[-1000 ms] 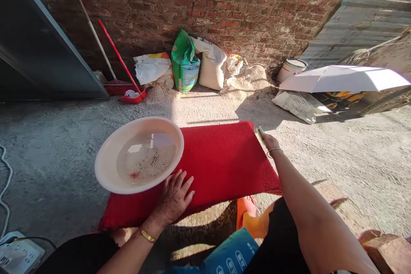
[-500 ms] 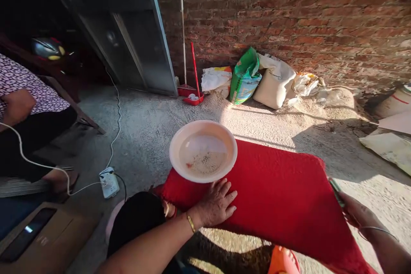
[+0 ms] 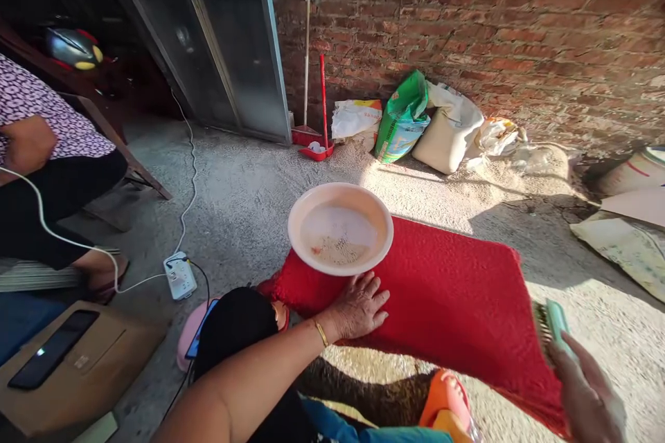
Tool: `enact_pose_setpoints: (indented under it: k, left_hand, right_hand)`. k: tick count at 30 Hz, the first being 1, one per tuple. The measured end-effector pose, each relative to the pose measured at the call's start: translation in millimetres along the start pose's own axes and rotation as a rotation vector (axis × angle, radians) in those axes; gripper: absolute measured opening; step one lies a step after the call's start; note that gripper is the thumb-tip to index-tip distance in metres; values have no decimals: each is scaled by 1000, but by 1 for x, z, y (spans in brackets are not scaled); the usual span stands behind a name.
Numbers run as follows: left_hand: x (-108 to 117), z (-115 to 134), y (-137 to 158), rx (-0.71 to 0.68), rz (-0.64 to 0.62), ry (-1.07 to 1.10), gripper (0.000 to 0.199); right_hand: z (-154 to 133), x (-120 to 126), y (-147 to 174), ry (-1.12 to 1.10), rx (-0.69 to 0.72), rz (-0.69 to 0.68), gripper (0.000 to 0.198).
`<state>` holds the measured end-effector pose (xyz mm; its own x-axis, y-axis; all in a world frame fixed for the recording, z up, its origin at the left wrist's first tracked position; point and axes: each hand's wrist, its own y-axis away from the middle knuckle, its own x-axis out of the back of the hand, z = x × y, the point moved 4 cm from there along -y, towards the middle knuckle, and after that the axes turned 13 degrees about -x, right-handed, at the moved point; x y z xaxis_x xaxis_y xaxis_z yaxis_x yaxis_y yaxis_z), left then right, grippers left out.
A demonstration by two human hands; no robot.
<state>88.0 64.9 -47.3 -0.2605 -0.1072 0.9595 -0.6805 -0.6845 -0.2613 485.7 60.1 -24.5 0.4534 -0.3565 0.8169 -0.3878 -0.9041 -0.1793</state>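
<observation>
Rough concrete floor (image 3: 244, 208) ran up to a brick wall (image 3: 467, 28), half in hard sunlight. The left hand (image 3: 358, 308) lay flat and open on the near edge of a red mat (image 3: 451, 291), fingers spread, gripping nothing, just beside a pale basin (image 3: 340, 227). The right hand (image 3: 589, 391) was closed around a green brush (image 3: 551, 324), bristles turned toward the mat's right corner; whether they touched it I could not tell. The basin sat on the mat's left end with cloudy water and grit in its bottom. An orange sandal (image 3: 445, 398) showed below the mat. Sacks (image 3: 415, 121) leaned on the wall, with a red dustpan (image 3: 316, 149) left of them. A power strip (image 3: 179, 275) lay on the floor at left, near another seated person (image 3: 46, 152).
</observation>
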Motion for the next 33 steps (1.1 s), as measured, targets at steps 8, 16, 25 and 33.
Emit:
enact_pose_setpoints:
  k: [8,16,25,33]
  left_hand:
    - [0,0,0,9,-5,-15,45]
    - [-4,0,2,-5,1,-42,44]
    - [21,29,9,-290,-73,4,22]
    - [26,24,22,-214,-38,2,29]
  right_hand:
    - [-100,-59,51,142,488,-139,40]
    - [-99,-70,42,299,528,-220,41]
    - [-120,-72,29,317,493,-402,29]
    - [-121,-72,25,388,465,-439,31]
